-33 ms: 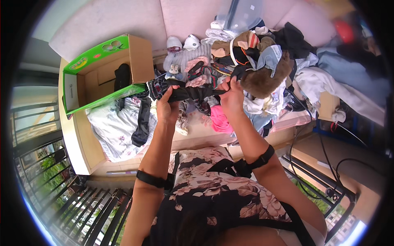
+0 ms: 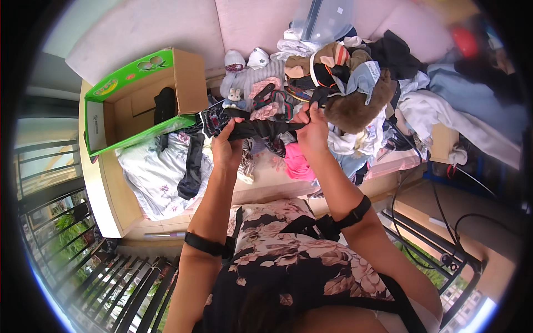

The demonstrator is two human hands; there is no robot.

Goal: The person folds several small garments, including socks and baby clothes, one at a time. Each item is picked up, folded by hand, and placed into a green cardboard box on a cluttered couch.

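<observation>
Both hands are up in front of the person, and they hold a dark cloth (image 2: 265,129) pulled out flat between them. The left hand (image 2: 226,145) grips one end of it. Its fingers are curled tight around the cloth, with the thumb on top. The right hand (image 2: 312,132) grips the other end, and its fingers are closed on the cloth too — the thumb and first fingers look like they pinch the edge, but the cloth is bunched there, so it is hard to be sure.

The dark cloth hangs in the air just above a big pile of clothes (image 2: 338,83) on a low bed. The pile has many colours in it. A fuzzy brown piece (image 2: 355,108) sits just beside the right hand. A bright pink piece (image 2: 298,162) lies just under the cloth, near the front edge of the bed. A grey knitted thing with small shoes (image 2: 247,75) lies behind the left hand.

To the left stands an open cardboard box (image 2: 191,77) with a green flap (image 2: 125,75). Something black (image 2: 165,102) is inside it. In front of the box lies a white sheet with flowers (image 2: 147,172) — and a long black sock (image 2: 192,166) lies across it.

Each arm has a black band (image 2: 204,244) near the elbow. The person wears a dark top with pink flowers (image 2: 288,261)
</observation>
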